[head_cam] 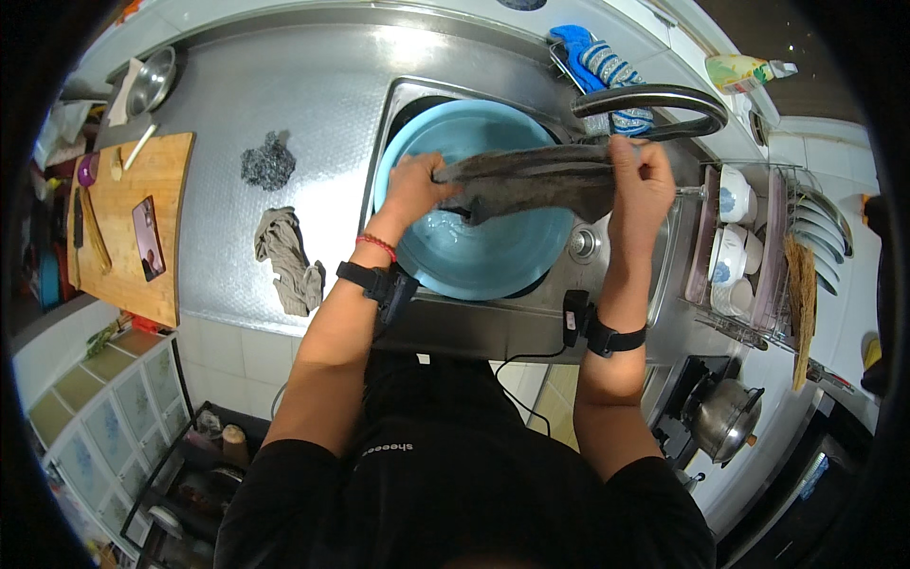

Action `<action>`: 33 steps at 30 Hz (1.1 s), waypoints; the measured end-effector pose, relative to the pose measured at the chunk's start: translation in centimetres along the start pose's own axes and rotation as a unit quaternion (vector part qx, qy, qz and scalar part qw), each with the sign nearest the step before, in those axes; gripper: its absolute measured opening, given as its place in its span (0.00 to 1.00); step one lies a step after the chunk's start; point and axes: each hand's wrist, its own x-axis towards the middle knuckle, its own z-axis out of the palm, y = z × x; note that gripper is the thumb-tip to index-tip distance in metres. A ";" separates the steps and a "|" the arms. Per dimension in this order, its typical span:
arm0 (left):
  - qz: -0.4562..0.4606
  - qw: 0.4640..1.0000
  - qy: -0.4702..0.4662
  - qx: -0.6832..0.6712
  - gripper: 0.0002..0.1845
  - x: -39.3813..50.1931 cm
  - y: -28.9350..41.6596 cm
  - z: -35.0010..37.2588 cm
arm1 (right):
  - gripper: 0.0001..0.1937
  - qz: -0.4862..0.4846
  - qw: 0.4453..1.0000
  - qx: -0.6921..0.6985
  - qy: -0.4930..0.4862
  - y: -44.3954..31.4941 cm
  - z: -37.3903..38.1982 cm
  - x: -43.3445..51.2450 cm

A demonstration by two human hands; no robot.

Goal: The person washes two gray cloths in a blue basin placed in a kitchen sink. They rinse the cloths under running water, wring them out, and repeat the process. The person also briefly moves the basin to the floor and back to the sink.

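Observation:
A dark grey-brown cloth (pixel 533 181) is stretched between my two hands, above a light blue plastic basin (pixel 483 267) that sits in the steel sink (pixel 554 284). My left hand (pixel 419 186) grips the cloth's left end over the basin. At the other end, my right hand (pixel 642 174) pinches the cloth near its top corner, close to the curved faucet (pixel 654 107). Some water shows in the basin below the cloth. On the steel counter to the left lie a crumpled grey-brown cloth (pixel 288 259) and a steel wool scourer (pixel 268 162).
Far left, a wooden cutting board (pixel 167 213) bears a phone (pixel 148 238) and a knife (pixel 78 217). A metal bowl (pixel 151 80) stands behind it. To the right are a dish rack (pixel 771 178) with bowls and plates, and a steel pot (pixel 725 419). Blue cloths (pixel 579 53) hang behind the faucet.

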 end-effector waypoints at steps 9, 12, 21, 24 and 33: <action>0.012 0.995 0.089 0.050 0.12 -0.1 -0.9 -1.0 | 0.11 0.066 0.945 -0.272 -0.169 8.7 -1.3 -5.5; 0.043 0.979 0.137 0.142 0.21 -1.6 -1.9 1.0 | 0.19 0.080 0.844 -0.402 -0.345 13.9 0.8 -8.3; -0.038 0.990 0.130 0.043 0.18 -4.1 -2.6 3.5 | 0.42 0.163 0.731 -0.478 -0.458 17.1 12.4 -11.1; -0.057 0.990 0.125 0.003 0.16 -4.9 -2.9 3.8 | 0.41 0.024 0.624 -0.426 -0.655 17.2 12.5 -11.3; -0.202 0.963 0.099 -0.147 0.19 -4.5 -3.8 5.9 | 0.33 0.102 0.641 -0.490 -0.582 19.4 13.1 -10.6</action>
